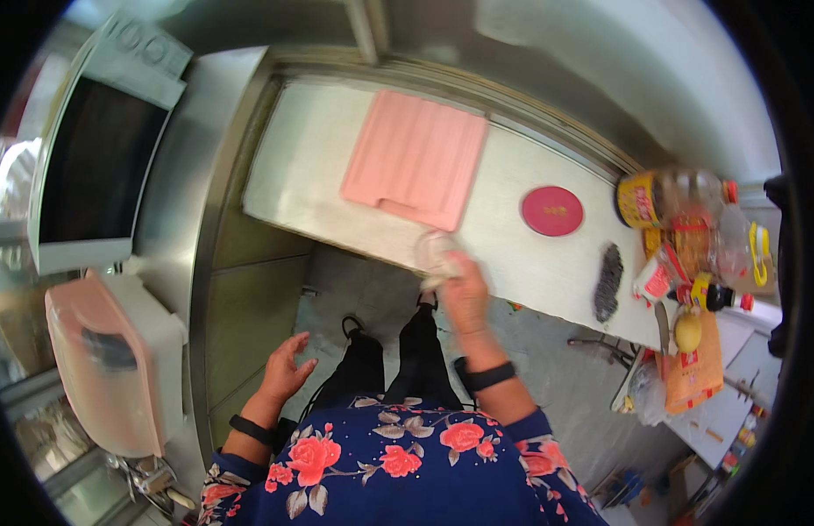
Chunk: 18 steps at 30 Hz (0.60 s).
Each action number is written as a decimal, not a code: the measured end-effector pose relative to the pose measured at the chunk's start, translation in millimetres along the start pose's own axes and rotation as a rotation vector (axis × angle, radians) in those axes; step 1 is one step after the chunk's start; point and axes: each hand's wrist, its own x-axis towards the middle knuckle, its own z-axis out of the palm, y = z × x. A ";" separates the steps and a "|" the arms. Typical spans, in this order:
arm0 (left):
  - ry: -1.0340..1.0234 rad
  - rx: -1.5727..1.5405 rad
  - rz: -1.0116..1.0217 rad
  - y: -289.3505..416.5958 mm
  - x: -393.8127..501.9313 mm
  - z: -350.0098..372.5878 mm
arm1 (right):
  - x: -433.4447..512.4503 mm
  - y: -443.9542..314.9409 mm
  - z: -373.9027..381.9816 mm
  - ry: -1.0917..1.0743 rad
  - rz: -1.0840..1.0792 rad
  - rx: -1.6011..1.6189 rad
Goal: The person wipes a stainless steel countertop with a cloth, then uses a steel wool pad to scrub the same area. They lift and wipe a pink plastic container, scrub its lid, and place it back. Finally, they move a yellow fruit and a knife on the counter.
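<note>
My right hand point(466, 299) grips a crumpled whitish cloth point(438, 253), blurred, at the front edge of the white tabletop point(301, 164). Just beyond the cloth lies a pink ridged plastic board point(416, 158), its near corner close to the cloth. My left hand point(287, 368) hangs in the air in front of my body, holding nothing, with thumb and fingers apart. To the right of the board, a round magenta disc point(553, 211) lies flat on the table. Farther right is a dark grey, rough-textured strip point(608, 283).
At the table's right end stand a large oil bottle point(670, 197), a dark sauce bottle point(709, 294), a knife point(662, 327), a yellow round fruit point(688, 331) and an orange bag point(696, 371). On the left metal counter point(173, 151) are a microwave oven point(104, 158) and a pink-lidded bin point(104, 368).
</note>
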 end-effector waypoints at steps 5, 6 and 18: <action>-0.051 -0.069 -0.204 -62.0 -60.4 -8.9 | 7.5 21.4 -13.6 0.036 -0.093 -0.429; -0.055 -0.082 -0.227 -70.8 -69.0 -9.3 | 3.5 21.5 0.6 -0.042 -0.171 -0.482; 0.061 -0.246 -0.261 -154.3 -134.3 -19.2 | -27.7 -66.2 127.5 -0.159 -0.382 -0.194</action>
